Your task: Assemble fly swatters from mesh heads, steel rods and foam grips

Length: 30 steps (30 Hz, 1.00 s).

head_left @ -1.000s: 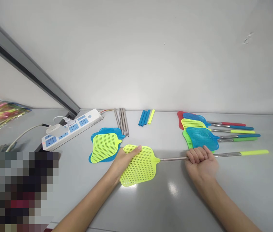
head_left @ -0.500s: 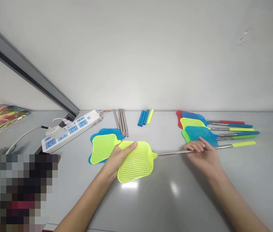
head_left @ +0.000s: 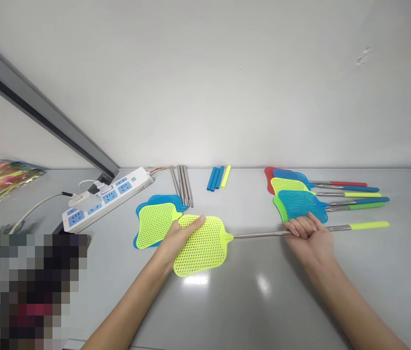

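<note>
Both hands hold one yellow-green fly swatter [head_left: 202, 250] with a long metal rod and a yellow grip at its right end. My left hand [head_left: 179, 238] pinches the mesh head, thumb on top. My right hand [head_left: 309, 236] is closed around the rod, fingers curled over it. Just left of the held head lie a loose yellow mesh head [head_left: 156, 224] and blue mesh heads [head_left: 162, 199], partly covered. Right of centre, several assembled swatters lie overlapped; a blue swatter [head_left: 302, 204] is on top, close to my right hand.
A white power strip [head_left: 142, 179] with plugs and cables lies at the left. Metal rods [head_left: 185, 187] and blue and yellow grip tubes [head_left: 226, 177] sit near the wall. Plastic-wrapped colourful items [head_left: 1, 180] are at far left, beyond a grey metal post [head_left: 56, 114].
My right hand's fingers have closed from a looser hold into a firm curl round the rod. The swatter has shifted slightly left, and its grip end sits a little lower.
</note>
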Tool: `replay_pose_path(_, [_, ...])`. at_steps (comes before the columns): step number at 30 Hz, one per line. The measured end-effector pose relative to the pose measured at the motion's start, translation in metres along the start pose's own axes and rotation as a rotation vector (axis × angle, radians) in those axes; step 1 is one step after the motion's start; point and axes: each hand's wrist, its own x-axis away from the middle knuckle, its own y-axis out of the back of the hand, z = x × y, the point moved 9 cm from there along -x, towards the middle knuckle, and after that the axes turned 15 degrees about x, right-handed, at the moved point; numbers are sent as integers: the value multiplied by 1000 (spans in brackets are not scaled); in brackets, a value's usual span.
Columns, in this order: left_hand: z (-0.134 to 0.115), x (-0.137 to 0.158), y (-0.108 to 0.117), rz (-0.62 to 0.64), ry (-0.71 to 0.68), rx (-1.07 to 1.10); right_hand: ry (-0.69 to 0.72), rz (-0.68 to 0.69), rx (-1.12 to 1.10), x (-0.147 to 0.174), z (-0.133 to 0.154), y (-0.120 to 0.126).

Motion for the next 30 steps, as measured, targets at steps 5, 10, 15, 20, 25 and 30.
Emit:
replay_pose_path(5, [5,-2,-1,20,3,-55,119,28,6,9,6,-4])
replay_pose_path(10, [7,-2,-4,47,5,-68,166,8,48,20,8,-8])
replay_pose_path(15, [10,-1,-8,61,35,-51,185,-13,67,31,5,-12])
replay_pose_path(20, [15,2,-14,75,25,-94,106,-27,21,35,-18,-11])
replay_pose_path(25, [19,6,-21,99,8,-61,22,-21,-5,32,-39,-5])
replay_pose_path(30, [19,7,-23,120,8,-4,11,39,54,30,-40,-8])
